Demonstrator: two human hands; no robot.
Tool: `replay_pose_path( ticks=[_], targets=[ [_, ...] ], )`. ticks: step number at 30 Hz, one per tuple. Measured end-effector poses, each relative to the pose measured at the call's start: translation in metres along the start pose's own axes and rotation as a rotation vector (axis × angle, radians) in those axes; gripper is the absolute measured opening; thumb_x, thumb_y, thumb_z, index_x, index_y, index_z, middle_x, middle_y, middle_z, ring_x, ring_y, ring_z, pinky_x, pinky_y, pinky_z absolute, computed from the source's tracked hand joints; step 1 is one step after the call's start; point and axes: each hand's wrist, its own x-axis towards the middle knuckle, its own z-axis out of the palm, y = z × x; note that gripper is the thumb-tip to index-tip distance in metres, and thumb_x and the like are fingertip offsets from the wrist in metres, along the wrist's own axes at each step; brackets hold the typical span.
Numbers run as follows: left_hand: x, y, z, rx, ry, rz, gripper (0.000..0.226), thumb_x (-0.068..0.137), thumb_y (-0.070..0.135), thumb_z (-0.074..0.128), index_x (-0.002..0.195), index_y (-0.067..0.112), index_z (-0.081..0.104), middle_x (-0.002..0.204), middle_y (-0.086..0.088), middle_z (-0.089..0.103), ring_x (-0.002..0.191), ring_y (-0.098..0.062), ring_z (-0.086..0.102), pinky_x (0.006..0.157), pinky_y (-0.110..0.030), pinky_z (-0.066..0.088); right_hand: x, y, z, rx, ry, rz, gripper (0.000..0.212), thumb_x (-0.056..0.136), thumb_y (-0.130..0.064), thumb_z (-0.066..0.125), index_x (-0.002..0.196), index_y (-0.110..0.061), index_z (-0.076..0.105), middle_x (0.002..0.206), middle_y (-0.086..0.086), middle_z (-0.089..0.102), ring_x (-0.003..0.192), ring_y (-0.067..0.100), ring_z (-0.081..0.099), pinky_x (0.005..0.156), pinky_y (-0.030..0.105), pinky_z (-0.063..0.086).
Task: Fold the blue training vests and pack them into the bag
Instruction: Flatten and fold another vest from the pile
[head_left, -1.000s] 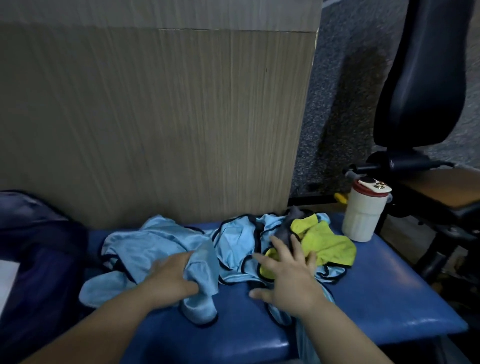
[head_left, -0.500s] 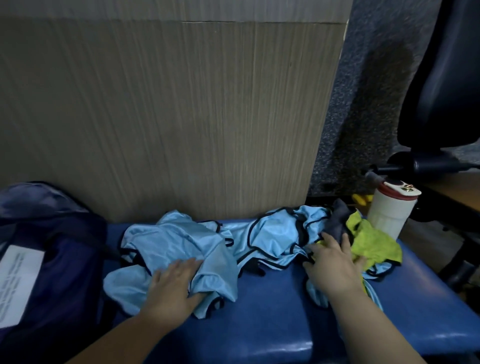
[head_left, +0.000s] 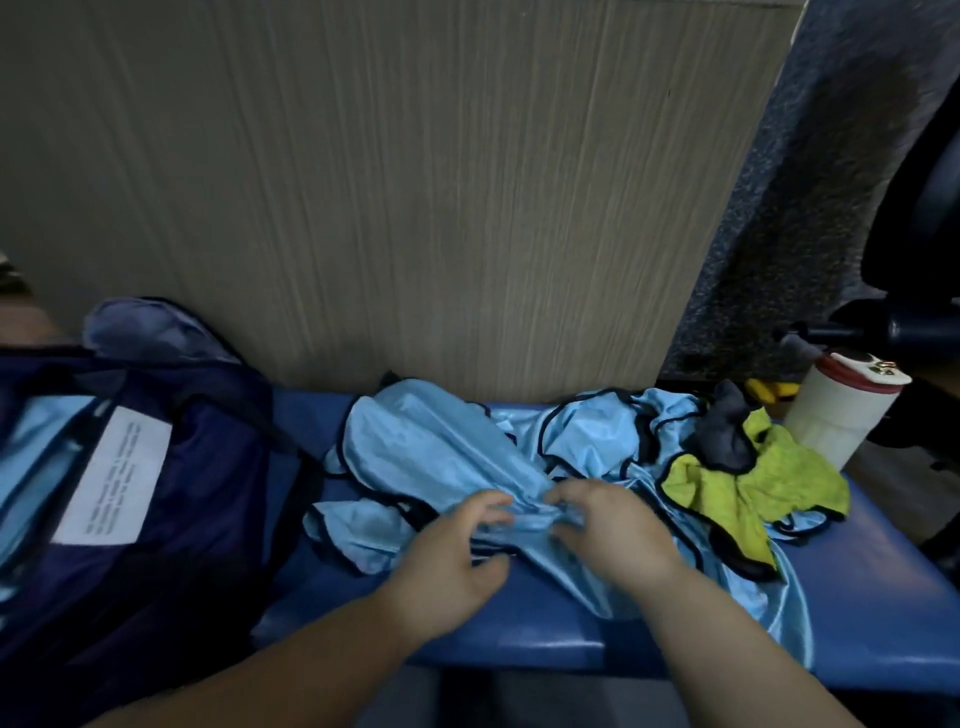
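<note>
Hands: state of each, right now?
Left hand: closed, pinching the bunched blue vest.
Right hand: closed, fingers curled on the same vest.

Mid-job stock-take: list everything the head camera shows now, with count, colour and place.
blue vests: at least two, light blue with dark trim, heaped on the bench
bag: one, navy, white label, left of the vests
yellow-green cloth: one, on the heap's right side
grey cloth: one, dark, at the yellow-green cloth's far edge
tumbler: one, white, red-rimmed lid, far right
bench: one, blue, under the heap
panel: one, beige wood-grain, behind the bench
chair: one, black, right edge
left hand: one, pinching the front vest
right hand: one, pinching the same vest
</note>
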Motion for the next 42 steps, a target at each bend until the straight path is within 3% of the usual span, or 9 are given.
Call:
replay_pose_path(
  ticks=[5,8,11,15,18,21,27,35,42],
  targets=[
    [-0.005,-0.047,-0.027,0.525,0.436,0.160,0.051,0.086,0.051,0.043,0.132,0.030,0.052,0.136,0.010,0.051,0.132,-0.016,0.040,0.107,-0.040,0.030,0.003,0.018,-0.031,0.520,0.247,0.281,0.012,0.090,-0.022,0.068,0.080,-0.026,0.064,0.075,0.000,0.065,0.064,0.017,0.058,0.060,0.029,0.045],
    [-0.004,-0.058,-0.038,0.599,0.269,-0.057,0.090,0.075,0.085,0.013,0.150,0.037,0.024,0.155,0.021,0.015,0.147,-0.012,0.008,0.118,-0.043,0.003,0.001,0.038,-0.046,0.773,0.306,0.442,0.019,0.084,-0.029,0.071,0.078,-0.012,0.069,0.082,0.020,0.072,0.074,0.033,0.067,0.074,0.050,0.055],
    [-0.003,-0.064,-0.039,0.622,0.121,-0.146,0.112,0.058,0.094,-0.012,0.154,0.037,0.002,0.159,0.019,-0.006,0.147,-0.008,-0.012,0.120,-0.039,-0.009,-0.001,0.054,-0.047,0.606,0.280,0.549,0.023,0.086,-0.032,0.066,0.081,-0.009,0.065,0.088,0.027,0.069,0.082,0.042,0.066,0.075,0.055,0.053],
    [-0.002,-0.061,-0.035,0.675,0.073,-0.151,0.094,0.071,0.085,0.002,0.153,0.039,-0.002,0.162,0.015,-0.001,0.149,-0.008,-0.009,0.121,-0.040,-0.009,-0.006,0.050,-0.040,0.138,0.362,0.464,0.029,0.090,-0.021,0.056,0.119,-0.025,0.055,0.111,0.008,0.062,0.097,0.031,0.058,0.071,0.037,0.047],
    [-0.004,-0.059,-0.035,0.704,0.062,-0.158,0.093,0.074,0.086,0.003,0.153,0.038,-0.002,0.162,0.013,0.007,0.149,-0.008,-0.004,0.121,-0.039,-0.007,-0.008,0.034,-0.032,0.057,0.546,0.129,0.027,0.084,-0.014,0.063,0.110,-0.020,0.066,0.106,0.001,0.062,0.105,0.026,0.053,0.082,0.032,0.042],
    [-0.004,-0.055,-0.036,0.711,0.052,-0.179,0.083,0.081,0.076,0.010,0.154,0.037,-0.001,0.161,0.012,0.014,0.149,-0.008,0.000,0.121,-0.039,-0.006,-0.007,0.019,-0.022,0.055,0.310,-0.073,0.015,0.083,-0.030,0.070,0.098,-0.026,0.071,0.096,-0.005,0.061,0.100,0.018,0.057,0.080,0.023,0.039],
    [0.006,-0.049,-0.036,0.724,0.015,-0.213,0.076,0.089,0.073,0.016,0.154,0.037,-0.002,0.161,0.009,0.017,0.149,-0.010,0.002,0.121,-0.041,-0.008,0.000,0.017,0.001,-0.270,-0.104,0.105,0.067,0.085,-0.065,0.056,0.144,-0.040,0.039,0.152,-0.009,0.035,0.142,0.015,0.028,0.115,0.041,0.021],
    [0.025,-0.034,-0.018,0.681,0.053,-0.146,0.059,0.102,0.046,0.032,0.154,0.035,0.005,0.152,0.011,0.031,0.142,-0.010,0.019,0.115,-0.037,0.014,0.000,0.017,0.006,-0.218,-0.008,0.107,0.052,0.073,-0.069,0.066,0.106,-0.032,0.051,0.115,-0.007,0.041,0.119,0.017,0.045,0.102,0.037,0.031],
    [0.016,-0.045,-0.016,0.371,0.343,-0.072,0.069,0.090,0.033,0.065,0.148,0.027,0.029,0.150,0.004,0.030,0.135,-0.019,0.027,0.113,-0.036,0.027,0.003,0.028,0.001,-0.070,0.156,0.111,0.017,0.092,-0.037,0.059,0.101,-0.024,0.063,0.103,-0.002,0.060,0.098,0.020,0.058,0.077,0.028,0.041]
  ],
)
